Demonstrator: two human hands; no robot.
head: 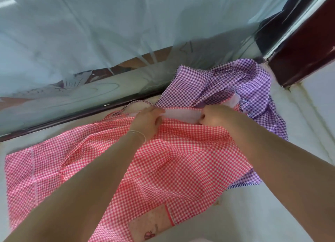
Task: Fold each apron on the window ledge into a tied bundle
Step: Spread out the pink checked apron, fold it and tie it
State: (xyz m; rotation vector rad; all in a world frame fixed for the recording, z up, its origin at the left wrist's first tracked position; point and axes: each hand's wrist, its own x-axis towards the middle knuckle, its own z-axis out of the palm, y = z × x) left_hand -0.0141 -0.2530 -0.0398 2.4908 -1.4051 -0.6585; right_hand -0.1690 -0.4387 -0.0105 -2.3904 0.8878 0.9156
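Observation:
A red-and-white checked apron (172, 160) lies spread and wrinkled across the pale window ledge (262, 214), with a pink printed pocket at its near edge. Along its far edge runs a white band (181, 116). My left hand (147, 121) grips the left end of that band, fingers curled over the cloth. My right hand (215, 116) grips the band's right end. A thin strap loops out beyond the left hand. A purple-and-white checked apron (226, 84) lies crumpled behind and to the right, partly under the red one.
The window glass (90, 42), covered with bluish film, rises right behind the ledge on a dark frame rail (63, 120). A dark red post (299, 48) stands at the right back corner. A white wall (319, 100) bounds the ledge on the right.

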